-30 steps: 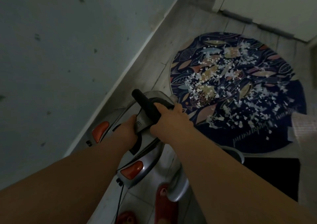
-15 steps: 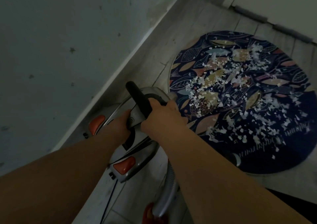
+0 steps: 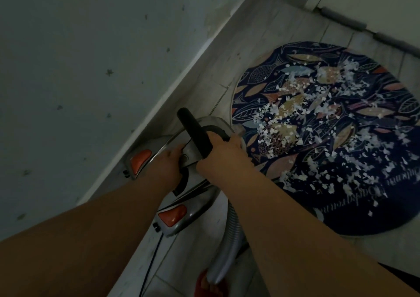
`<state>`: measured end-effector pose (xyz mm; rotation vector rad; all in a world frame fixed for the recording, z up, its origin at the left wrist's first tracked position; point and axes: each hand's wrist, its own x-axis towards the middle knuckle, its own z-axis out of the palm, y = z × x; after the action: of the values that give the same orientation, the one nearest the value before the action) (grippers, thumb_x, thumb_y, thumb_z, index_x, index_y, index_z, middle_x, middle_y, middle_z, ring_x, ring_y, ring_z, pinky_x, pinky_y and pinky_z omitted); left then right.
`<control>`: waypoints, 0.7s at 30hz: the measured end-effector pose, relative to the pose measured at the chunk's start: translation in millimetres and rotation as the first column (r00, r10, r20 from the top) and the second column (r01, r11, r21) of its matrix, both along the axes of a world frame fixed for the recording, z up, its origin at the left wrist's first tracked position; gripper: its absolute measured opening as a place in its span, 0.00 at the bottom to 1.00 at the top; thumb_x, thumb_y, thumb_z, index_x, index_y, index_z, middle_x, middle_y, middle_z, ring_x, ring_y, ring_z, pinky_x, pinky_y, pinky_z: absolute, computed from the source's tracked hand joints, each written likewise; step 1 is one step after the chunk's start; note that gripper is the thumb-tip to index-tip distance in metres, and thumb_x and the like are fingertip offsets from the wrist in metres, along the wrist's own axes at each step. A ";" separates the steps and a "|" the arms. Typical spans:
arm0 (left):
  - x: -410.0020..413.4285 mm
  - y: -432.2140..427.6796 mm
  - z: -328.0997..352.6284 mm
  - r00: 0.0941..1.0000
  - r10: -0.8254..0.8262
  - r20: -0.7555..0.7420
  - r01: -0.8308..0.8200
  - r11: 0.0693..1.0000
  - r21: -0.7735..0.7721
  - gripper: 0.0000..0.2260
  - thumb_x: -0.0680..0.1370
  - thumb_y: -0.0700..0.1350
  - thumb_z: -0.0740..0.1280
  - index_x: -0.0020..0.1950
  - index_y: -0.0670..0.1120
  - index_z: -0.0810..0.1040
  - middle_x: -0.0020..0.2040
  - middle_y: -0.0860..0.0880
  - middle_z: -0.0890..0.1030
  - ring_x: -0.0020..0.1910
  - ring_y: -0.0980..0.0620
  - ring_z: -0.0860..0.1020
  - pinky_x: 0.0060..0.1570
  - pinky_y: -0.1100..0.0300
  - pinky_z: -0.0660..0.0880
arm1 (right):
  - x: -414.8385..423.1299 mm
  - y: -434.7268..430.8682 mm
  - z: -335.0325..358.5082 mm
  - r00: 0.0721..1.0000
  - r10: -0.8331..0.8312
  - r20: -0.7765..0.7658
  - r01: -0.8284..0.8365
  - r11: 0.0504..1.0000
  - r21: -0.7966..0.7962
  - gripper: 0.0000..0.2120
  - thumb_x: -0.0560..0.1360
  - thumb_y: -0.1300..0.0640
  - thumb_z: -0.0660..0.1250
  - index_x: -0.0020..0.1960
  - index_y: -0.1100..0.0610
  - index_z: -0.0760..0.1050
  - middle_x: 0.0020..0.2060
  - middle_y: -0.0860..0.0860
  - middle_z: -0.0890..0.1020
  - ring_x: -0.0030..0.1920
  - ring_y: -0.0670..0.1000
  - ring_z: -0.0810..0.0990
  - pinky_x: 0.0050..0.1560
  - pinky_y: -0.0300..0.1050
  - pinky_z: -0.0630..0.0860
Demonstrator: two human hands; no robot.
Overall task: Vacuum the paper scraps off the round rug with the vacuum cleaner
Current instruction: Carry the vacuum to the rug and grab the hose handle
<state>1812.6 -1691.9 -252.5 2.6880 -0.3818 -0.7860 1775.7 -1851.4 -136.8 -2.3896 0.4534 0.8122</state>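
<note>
Lying right of the vacuum cleaner (image 3: 175, 215), the round rug (image 3: 341, 183) is nearer the right hand (image 3: 218, 155), fingers curled round the black handle (image 3: 193, 130); how the fingers of the left hand (image 3: 168, 162) lie cannot be told.

Dim stained wall (image 3: 79, 69), pale plank floor (image 3: 261, 46)
</note>
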 end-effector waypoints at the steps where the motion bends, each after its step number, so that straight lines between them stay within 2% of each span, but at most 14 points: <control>1: -2.7 0.6 5.4 1.000 0.002 -0.013 -0.002 1.000 0.009 0.38 0.74 0.44 0.69 0.78 0.51 0.51 0.67 0.43 0.70 0.61 0.44 0.73 0.58 0.53 0.73 | -0.6 -0.6 1.2 1.000 0.012 0.019 -0.012 1.000 0.010 0.36 0.77 0.49 0.67 0.80 0.45 0.53 0.73 0.60 0.57 0.68 0.62 0.66 0.68 0.57 0.70; 3: -7.8 -0.9 16.4 0.999 0.005 -0.035 -0.005 1.000 -0.004 0.38 0.74 0.43 0.69 0.78 0.50 0.51 0.70 0.43 0.67 0.64 0.44 0.71 0.61 0.52 0.71 | -2.3 -4.0 3.3 0.997 0.038 0.061 -0.038 0.999 0.002 0.36 0.78 0.53 0.67 0.80 0.47 0.53 0.71 0.60 0.60 0.64 0.61 0.70 0.61 0.49 0.74; 5: -13.5 -4.8 30.1 0.998 -0.001 -0.058 -0.002 0.999 -0.053 0.37 0.75 0.42 0.68 0.78 0.48 0.51 0.72 0.44 0.66 0.67 0.45 0.69 0.64 0.53 0.69 | -6.0 -6.6 6.5 0.993 0.060 0.103 -0.056 0.998 -0.037 0.34 0.79 0.55 0.65 0.81 0.48 0.53 0.70 0.60 0.64 0.62 0.59 0.73 0.53 0.45 0.72; 9: -21.8 -18.1 60.0 0.995 0.020 -0.096 -0.031 0.994 -0.109 0.38 0.77 0.42 0.67 0.79 0.48 0.46 0.74 0.45 0.64 0.69 0.48 0.67 0.65 0.59 0.64 | -19.2 -6.3 13.6 0.985 0.100 0.144 -0.082 0.988 -0.127 0.34 0.81 0.54 0.64 0.81 0.49 0.51 0.73 0.59 0.65 0.61 0.58 0.77 0.58 0.51 0.77; 13: -26.9 -26.3 80.9 0.990 0.057 -0.127 -0.077 0.984 -0.159 0.37 0.78 0.43 0.67 0.78 0.50 0.45 0.75 0.46 0.62 0.70 0.48 0.67 0.65 0.60 0.64 | -25.5 -10.1 26.0 0.982 0.131 0.135 -0.108 0.980 -0.169 0.34 0.81 0.58 0.62 0.81 0.50 0.49 0.71 0.58 0.68 0.61 0.60 0.77 0.58 0.57 0.77; 17: -25.1 -20.8 90.1 0.987 0.098 -0.126 -0.121 0.974 -0.191 0.37 0.76 0.44 0.68 0.78 0.51 0.48 0.75 0.46 0.63 0.70 0.49 0.66 0.68 0.59 0.64 | -17.4 -16.0 45.2 0.935 0.271 0.230 -0.182 0.920 -0.347 0.28 0.83 0.56 0.58 0.80 0.50 0.51 0.69 0.55 0.70 0.62 0.59 0.75 0.56 0.52 0.74; 21: -21.8 -12.7 92.2 0.982 0.148 -0.120 -0.169 0.967 -0.191 0.37 0.77 0.46 0.68 0.78 0.49 0.48 0.76 0.45 0.61 0.71 0.49 0.65 0.70 0.55 0.63 | -1.3 -14.1 48.1 0.902 0.344 0.261 -0.235 0.898 -0.372 0.27 0.83 0.56 0.56 0.81 0.51 0.52 0.67 0.57 0.73 0.63 0.61 0.73 0.57 0.53 0.73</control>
<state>1790.8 -1704.6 -160.2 2.4427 -0.2053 -0.7920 1774.4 -1865.5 -88.7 -2.8912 0.0972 0.4742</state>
